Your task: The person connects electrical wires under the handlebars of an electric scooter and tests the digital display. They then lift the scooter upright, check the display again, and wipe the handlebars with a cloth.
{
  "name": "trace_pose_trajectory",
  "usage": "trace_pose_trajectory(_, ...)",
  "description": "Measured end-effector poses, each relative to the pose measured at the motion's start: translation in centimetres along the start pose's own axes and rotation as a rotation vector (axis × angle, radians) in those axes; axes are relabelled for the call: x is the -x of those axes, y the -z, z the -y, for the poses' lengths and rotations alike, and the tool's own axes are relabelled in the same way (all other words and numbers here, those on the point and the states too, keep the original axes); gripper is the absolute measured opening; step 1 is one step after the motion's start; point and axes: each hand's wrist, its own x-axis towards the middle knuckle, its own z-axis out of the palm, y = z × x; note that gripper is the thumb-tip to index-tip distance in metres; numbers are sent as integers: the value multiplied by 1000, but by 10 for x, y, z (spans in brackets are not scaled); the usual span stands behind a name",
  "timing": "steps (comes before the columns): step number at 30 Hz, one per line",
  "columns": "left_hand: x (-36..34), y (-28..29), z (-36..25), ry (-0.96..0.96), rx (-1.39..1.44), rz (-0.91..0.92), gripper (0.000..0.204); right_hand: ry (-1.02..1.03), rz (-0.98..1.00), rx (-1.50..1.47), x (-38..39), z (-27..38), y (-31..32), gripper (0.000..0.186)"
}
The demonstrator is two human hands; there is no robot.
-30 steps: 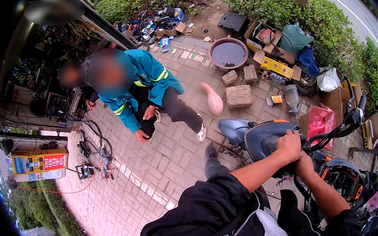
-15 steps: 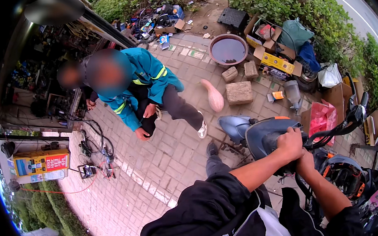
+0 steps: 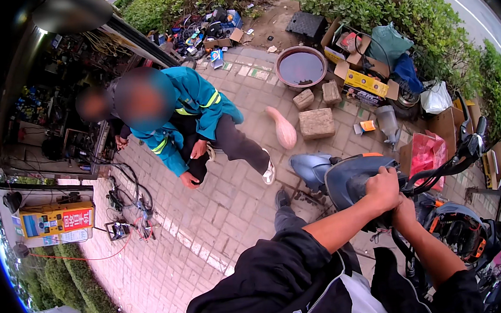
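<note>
At the scooter (image 3: pixel 346 179), left hand (image 3: pixel 382 188) unmoved; right hand (image 3: pixel 404 212) too.

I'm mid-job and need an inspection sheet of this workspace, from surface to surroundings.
Surface: block paving with a pale strip.
Things handled: scooter, dark blue-grey with orange trim.
Clutter: gourd, bricks, basin of dark liquid, yellow box, white bag, red bag.
Left hand: at the scooter's front; grip unclear.
Right hand: close by the left; grip unclear.
Cables: black cables and a red cable at left.
Surroundings: person in teal jacket, second person behind; hedge, road.
</note>
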Motion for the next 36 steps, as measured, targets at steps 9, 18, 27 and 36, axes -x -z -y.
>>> trace_pose_trajectory(9, 0, -4, 5, 15, -20, 1, 64, -15, 2, 12, 0, 4, -7, 7)
trace_pose_trajectory(18, -5, -9, -7, -41, -102, 17, 62, 15, 15, -30, 13, -22, -10, 25)
trace_pose_trajectory(27, -8, 5, -10, 48, -184, 110, 70, -251, -232, -424, 59, 94, 176, 27)
trace_pose_trajectory(36, -7, -9, -24, -24, -238, 136, 71, -955, -521, -1014, 116, 120, -18, 54)
